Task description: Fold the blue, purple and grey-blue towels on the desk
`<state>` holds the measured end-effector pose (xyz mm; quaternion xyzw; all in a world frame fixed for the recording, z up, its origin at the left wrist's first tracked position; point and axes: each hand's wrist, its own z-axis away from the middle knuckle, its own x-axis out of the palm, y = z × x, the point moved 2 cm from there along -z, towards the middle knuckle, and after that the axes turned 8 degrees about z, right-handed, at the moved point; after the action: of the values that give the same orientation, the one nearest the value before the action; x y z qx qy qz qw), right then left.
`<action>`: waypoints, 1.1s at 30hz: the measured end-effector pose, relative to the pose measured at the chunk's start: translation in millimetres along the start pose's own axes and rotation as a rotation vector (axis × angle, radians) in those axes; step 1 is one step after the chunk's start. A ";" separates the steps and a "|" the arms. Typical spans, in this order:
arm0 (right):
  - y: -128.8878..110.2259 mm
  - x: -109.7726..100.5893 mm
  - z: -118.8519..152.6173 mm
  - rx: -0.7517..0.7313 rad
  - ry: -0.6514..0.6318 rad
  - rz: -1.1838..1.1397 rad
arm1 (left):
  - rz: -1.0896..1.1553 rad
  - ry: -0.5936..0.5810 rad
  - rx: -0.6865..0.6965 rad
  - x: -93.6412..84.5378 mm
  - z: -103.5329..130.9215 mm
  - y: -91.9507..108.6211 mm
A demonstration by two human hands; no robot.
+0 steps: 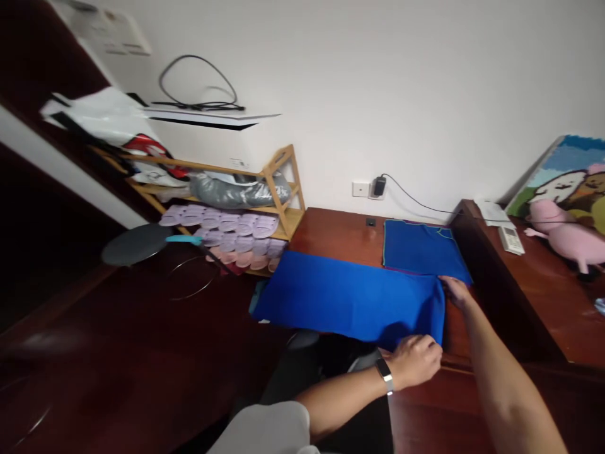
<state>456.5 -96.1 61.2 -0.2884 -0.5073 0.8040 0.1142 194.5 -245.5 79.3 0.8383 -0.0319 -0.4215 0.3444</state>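
Observation:
A long piece of blue cloth (pixel 340 296) lies flat over the front of the reddish-brown wooden top (pixel 331 230). My left hand (pixel 416 359), with a band on the wrist, is closed on the near right corner of this cloth. At the far right corner, my right hand (pixel 455 291) pinches the cloth's edge. The right end of the cloth rises slightly between both hands. Behind it, close to the wall, lies a folded blue piece (pixel 420 248) with light green edging.
A wooden rack (pixel 290 217) with bags and rows of lilac and pink slippers (pixel 227 221) stands at the left. A round dark stool (pixel 137 244) is further left. A raised ledge at right holds a remote (pixel 511 240) and a pink plush toy (pixel 564 233).

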 end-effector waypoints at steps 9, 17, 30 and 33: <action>-163.0 175.1 74.7 -0.497 -0.397 0.089 | 0.293 0.844 -0.485 -209.6 141.2 -44.2; -231.1 468.6 197.7 -0.836 -0.632 0.888 | 0.115 1.160 -0.928 -278.5 285.7 -129.0; -154.0 553.4 194.4 -0.910 -0.640 1.167 | 0.219 1.253 -1.135 -254.1 342.3 -194.0; -164.1 545.6 197.3 -0.923 -0.685 1.102 | 0.256 1.279 -1.118 -267.2 340.0 -185.4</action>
<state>-116.3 91.1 79.0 -0.2527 -0.5802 0.4974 -0.5934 -268.8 -199.8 11.7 0.6120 0.2865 0.2204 0.7034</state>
